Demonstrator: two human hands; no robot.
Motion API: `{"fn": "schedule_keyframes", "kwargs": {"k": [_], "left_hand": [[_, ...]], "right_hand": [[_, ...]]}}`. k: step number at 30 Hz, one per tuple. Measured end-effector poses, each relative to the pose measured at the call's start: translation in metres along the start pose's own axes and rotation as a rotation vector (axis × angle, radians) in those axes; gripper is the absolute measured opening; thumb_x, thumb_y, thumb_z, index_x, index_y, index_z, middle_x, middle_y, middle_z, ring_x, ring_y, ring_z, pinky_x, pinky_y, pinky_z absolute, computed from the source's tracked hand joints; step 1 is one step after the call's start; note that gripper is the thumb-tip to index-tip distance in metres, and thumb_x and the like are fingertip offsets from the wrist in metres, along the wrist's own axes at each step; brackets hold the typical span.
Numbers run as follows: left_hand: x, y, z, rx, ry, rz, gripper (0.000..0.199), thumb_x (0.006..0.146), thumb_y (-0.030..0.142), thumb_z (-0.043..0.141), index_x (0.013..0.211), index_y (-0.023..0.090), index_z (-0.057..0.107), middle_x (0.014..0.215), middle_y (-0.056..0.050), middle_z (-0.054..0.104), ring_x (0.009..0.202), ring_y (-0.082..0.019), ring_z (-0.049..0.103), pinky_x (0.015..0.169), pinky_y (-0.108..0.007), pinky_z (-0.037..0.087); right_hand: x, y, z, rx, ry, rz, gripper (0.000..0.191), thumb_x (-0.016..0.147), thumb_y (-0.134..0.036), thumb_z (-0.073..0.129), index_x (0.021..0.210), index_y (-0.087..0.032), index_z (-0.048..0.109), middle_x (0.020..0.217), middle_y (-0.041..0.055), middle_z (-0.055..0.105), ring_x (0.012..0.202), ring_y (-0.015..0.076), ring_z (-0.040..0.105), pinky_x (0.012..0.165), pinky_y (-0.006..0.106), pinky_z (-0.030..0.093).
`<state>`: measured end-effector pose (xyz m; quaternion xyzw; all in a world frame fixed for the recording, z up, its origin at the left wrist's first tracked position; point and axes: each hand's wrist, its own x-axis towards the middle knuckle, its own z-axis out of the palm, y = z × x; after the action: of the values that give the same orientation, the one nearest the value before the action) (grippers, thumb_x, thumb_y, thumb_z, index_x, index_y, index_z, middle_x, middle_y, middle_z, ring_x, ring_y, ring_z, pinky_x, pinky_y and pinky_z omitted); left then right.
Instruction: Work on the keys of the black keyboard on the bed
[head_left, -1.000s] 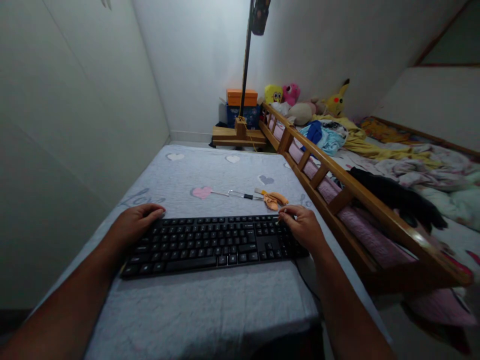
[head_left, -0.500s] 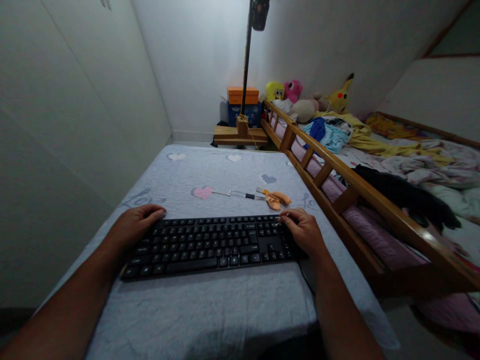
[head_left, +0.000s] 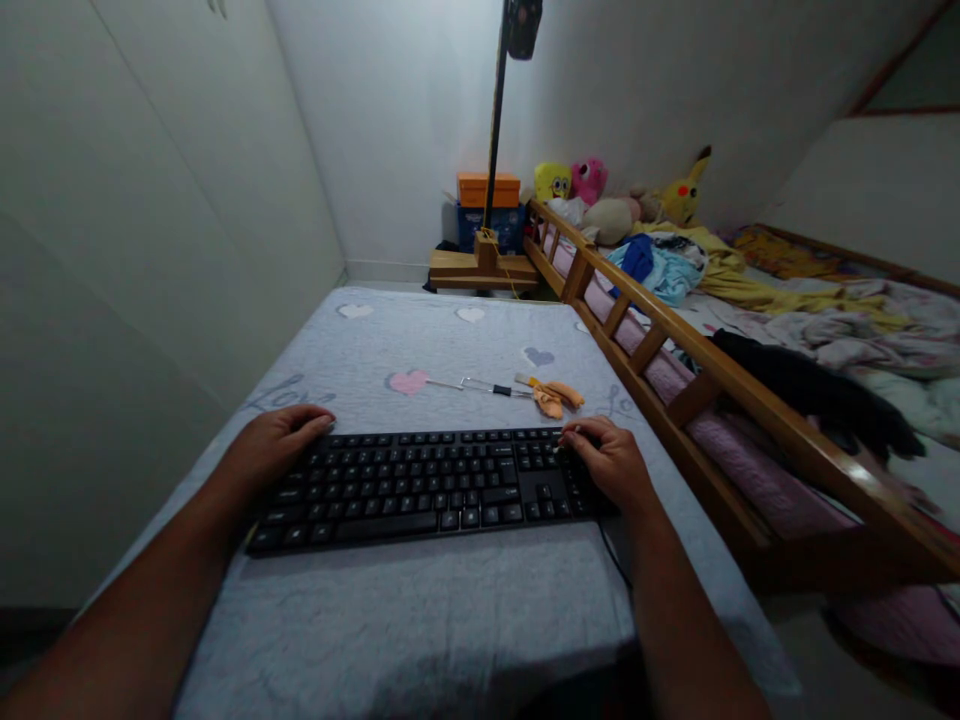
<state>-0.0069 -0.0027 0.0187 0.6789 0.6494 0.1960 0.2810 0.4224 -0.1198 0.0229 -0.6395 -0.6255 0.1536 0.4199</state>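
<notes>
A black keyboard [head_left: 420, 490] lies flat across the bed-like padded surface, its keys facing up. At its left end rests my left hand [head_left: 281, 445], closed around the edge with the thumb along the top corner. My right hand [head_left: 607, 455] is over the number pad at the right end, thumb and forefinger pinched together. A small pale bit shows at those fingertips, too small to name. Behind the keyboard lie a wire keycap puller [head_left: 501, 390] with a dark grip, a brush [head_left: 526, 380] with a yellow band, and a crumpled orange cloth [head_left: 556, 396].
A grey-blue cloth with hearts [head_left: 465, 345] covers the surface. The keyboard's cable [head_left: 616, 555] runs under my right forearm. Along the right stands a wooden bed rail [head_left: 675, 335], with bedding and plush toys beyond. A wooden stand [head_left: 484, 262] and boxes [head_left: 487, 190] are at the back.
The view has shifted very slightly. Both hands stay in place at the keyboard's ends, and the keyboard and tools lie as before.
</notes>
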Motion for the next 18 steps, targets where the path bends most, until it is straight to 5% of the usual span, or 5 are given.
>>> {"fn": "schedule_keyframes", "kwargs": {"k": [7,18], "left_hand": [[0.0016,-0.0034,0.0009,0.015,-0.002,0.0,0.047,0.075,0.057,0.054,0.095,0.018,0.072,0.087,-0.003,0.076,0.083,-0.025,0.068,0.078,-0.03,0.048],[0.002,-0.0079,0.0017,-0.008,-0.003,-0.017,0.048,0.077,0.058,0.054,0.098,0.019,0.071,0.091,-0.003,0.076,0.087,-0.025,0.068,0.078,-0.03,0.047]], "right_hand": [[0.0021,0.0024,0.0054,0.015,0.064,0.004,0.02,0.083,-0.036,0.061,0.082,-0.023,0.076,0.083,0.0055,0.07,0.084,0.0229,0.066,0.082,0.037,0.05],[-0.0011,-0.0043,-0.0042,0.016,-0.045,-0.011,0.018,0.082,-0.033,0.061,0.074,-0.022,0.073,0.079,0.0044,0.07,0.081,0.0215,0.066,0.081,0.035,0.049]]}}
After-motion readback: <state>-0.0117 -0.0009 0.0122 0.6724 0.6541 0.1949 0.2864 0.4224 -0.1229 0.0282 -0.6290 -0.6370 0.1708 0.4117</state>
